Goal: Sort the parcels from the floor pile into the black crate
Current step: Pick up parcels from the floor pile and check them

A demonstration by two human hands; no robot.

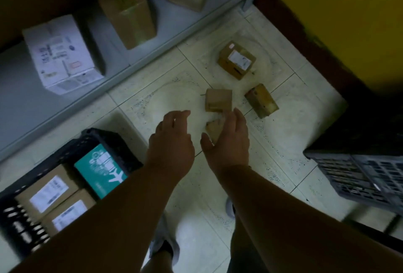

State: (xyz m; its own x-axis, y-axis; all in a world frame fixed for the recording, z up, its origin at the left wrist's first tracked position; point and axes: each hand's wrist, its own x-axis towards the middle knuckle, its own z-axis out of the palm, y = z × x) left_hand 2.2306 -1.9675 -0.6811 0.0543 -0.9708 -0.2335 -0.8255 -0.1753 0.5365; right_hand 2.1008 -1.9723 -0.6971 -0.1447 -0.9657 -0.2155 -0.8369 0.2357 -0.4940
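Two bare forearms reach forward over the tiled floor (272, 133). Left hand (172, 139) hovers with fingers loosely spread, holding nothing. Right hand (229, 142) is open too, thumb apart, above a small parcel (214, 127) half hidden under it; whether it touches the parcel I cannot tell. At 8 o'clock sits the black crate (91, 142), holding three parcels: two brown labelled ones and one teal box (100, 170). At 12 to 1 o'clock three more brown parcels lie apart on the floor. At 3 o'clock stands a second crate (357, 172). At 10 to 11 o'clock a grey shelf (152, 54) carries three boxes.
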